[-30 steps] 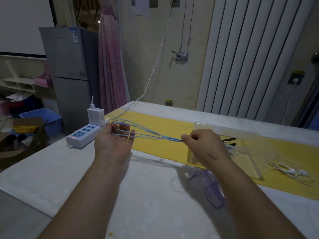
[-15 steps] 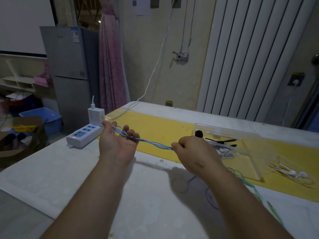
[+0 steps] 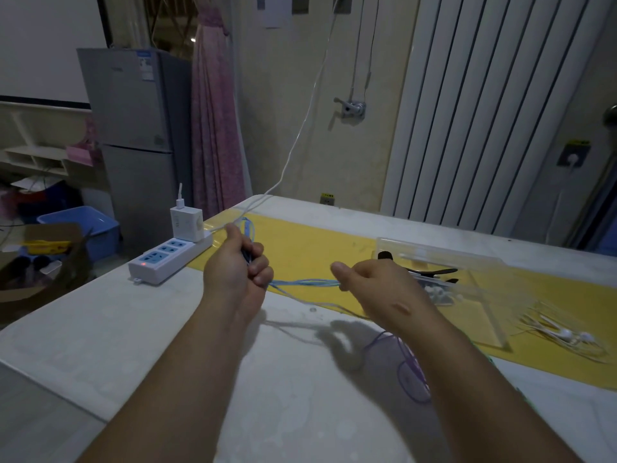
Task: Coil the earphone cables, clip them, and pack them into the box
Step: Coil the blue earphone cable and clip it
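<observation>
**2 hands stretch a blue earphone cable over a table**

Seen from a head-worn camera, 2 bare forearms reach forward over a white table point(image 3: 133, 329). The left hand point(image 3: 238, 265) is closed into a fist round a thin light-blue earphone cable point(image 3: 303, 282), and a small loop of that cable sticks up above its thumb. The right hand point(image 3: 377, 289) pinches the same cable between curled fingers and thumb. Several strands run nearly straight between the 2 hands, held in the air above the near edge of a long yellow mat point(image 3: 317, 248).

Just beyond the right hand, a clear plastic box point(image 3: 444, 259) stands open on the mat with black hair-style clips point(image 3: 430, 271) inside. To the right of the box, a loose tangle of white earphones point(image 3: 567, 335) lies on the mat. A purple cable point(image 3: 410, 372) lies on the table under the right forearm.

At the table's left edge sits a white power strip point(image 3: 170, 259) with a white charger point(image 3: 185, 222) plugged in. Behind stand a grey fridge point(image 3: 133, 128) and a pink curtain point(image 3: 213, 128).
</observation>
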`<state>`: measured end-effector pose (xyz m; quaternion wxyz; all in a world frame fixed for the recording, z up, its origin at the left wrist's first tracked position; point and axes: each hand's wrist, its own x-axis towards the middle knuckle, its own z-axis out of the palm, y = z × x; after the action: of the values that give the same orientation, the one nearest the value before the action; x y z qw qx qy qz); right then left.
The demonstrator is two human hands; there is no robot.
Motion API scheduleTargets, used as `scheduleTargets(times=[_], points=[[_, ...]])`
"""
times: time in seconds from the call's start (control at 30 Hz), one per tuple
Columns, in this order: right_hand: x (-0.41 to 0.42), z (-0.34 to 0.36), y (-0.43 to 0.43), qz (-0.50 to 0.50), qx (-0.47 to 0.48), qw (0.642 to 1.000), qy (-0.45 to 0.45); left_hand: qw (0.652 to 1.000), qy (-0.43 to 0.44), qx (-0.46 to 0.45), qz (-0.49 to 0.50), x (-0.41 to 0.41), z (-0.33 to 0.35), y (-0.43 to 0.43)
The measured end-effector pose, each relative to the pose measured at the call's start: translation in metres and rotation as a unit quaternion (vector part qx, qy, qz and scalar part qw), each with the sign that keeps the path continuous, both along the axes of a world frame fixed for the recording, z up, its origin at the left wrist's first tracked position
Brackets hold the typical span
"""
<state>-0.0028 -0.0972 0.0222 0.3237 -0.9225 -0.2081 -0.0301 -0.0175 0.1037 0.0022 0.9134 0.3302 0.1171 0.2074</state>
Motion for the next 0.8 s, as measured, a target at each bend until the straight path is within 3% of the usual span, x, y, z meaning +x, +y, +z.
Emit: scheduleTargets(times=[0.13,0.2,0.27,0.37,0.5,0.67,0.8], points=[[-0.011,0.005,0.001,0.047,-0.101,0.994,0.007,0.993,-0.033,-0.081,0.078,-0.001,0.0,0.01],[-0.011,0.002,0.005,0.054,-0.186,0.981,-0.026,0.99,-0.045,-0.099,0.088,0.0,-0.002,0.012],[-0.008,0.0,0.007,0.063,-0.207,0.973,-0.076,0.989,-0.053,-0.109,0.085,0.001,-0.003,0.013],[-0.005,0.0,0.003,0.062,-0.132,0.988,-0.053,0.992,-0.041,-0.089,0.076,0.002,-0.005,0.013],[0.002,-0.005,0.001,0.063,0.016,0.998,0.024,0.999,0.007,0.048,-0.01,-0.001,-0.005,0.007],[0.003,-0.004,0.001,0.072,0.106,0.991,0.026,0.945,0.032,0.297,-0.132,-0.008,-0.006,-0.014],[0.003,-0.004,0.003,0.033,0.158,0.987,-0.003,0.919,0.02,0.343,-0.193,-0.012,-0.007,-0.023]])
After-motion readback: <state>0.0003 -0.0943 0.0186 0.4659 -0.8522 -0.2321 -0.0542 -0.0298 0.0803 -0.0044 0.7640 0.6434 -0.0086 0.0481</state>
